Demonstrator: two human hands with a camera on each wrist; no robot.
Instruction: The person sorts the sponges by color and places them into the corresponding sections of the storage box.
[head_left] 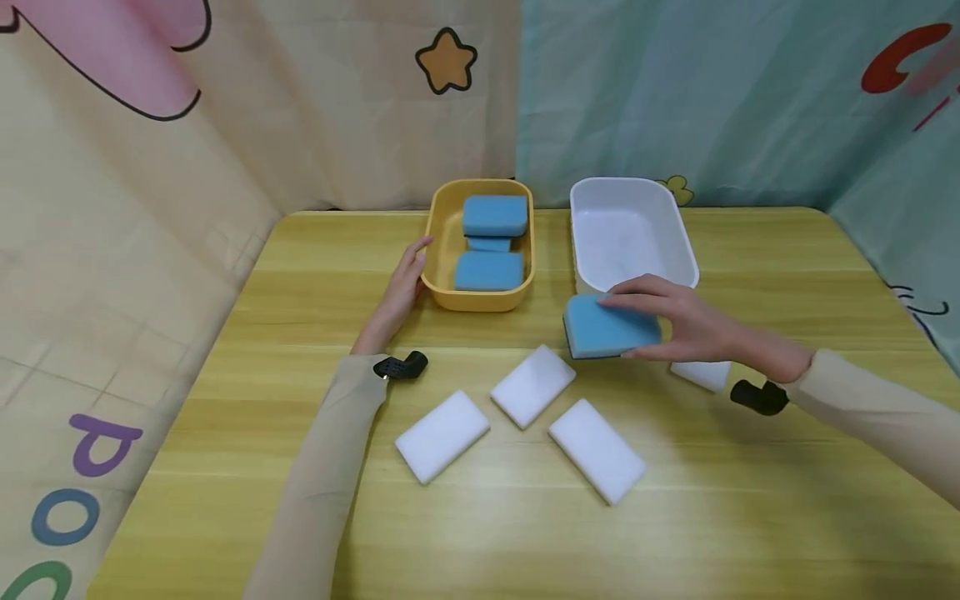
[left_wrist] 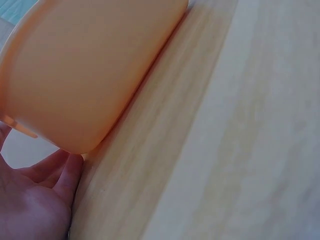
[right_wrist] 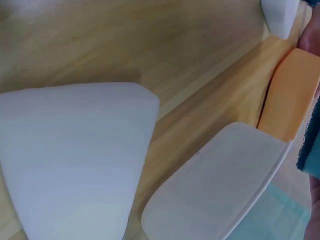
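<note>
My right hand pinches a blue sponge between thumb and fingers, just in front of the white tub. A dark layer lines the sponge's underside; in the right wrist view only a part of this sponge shows at the right edge. On the left, my left hand rests its fingers against the outer left side of the yellow tub. Inside that tub lie three blue sponges, one partly covered by another. The left wrist view shows fingertips at the tub's lower corner.
Two white sponges lie towards the front of the wooden table, with another white sponge behind them. One more white sponge is partly hidden under the right hand. Printed curtains hang behind the table.
</note>
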